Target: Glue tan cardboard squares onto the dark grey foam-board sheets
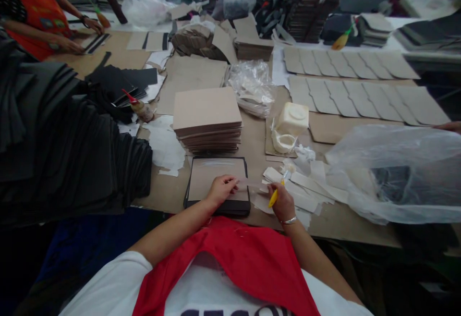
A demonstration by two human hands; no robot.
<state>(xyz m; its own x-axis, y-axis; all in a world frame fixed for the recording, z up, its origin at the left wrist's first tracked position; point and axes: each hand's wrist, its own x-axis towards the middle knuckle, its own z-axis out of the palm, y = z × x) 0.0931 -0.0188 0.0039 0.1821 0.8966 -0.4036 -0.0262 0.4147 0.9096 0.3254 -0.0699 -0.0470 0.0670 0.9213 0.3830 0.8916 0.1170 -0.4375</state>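
My left hand pinches one end of a thin translucent strip over a grey-brown board panel with a black border. The strip stretches across to my right hand, whose fingers seem to have its other end. A brush with a yellow handle is gripped in that same right hand, its bristles pointing away from me. On the panel's far part lies a whitish, shiny streak or strip. Just beyond the panel stands a tall stack of board sheets.
Dark folded pieces pile up at left. A whitish plastic container, pale offcuts and a clear plastic bag lie to the right. Overlapping panels form rows behind. A red-tipped bottle lies left; a co-worker's hands work far left.
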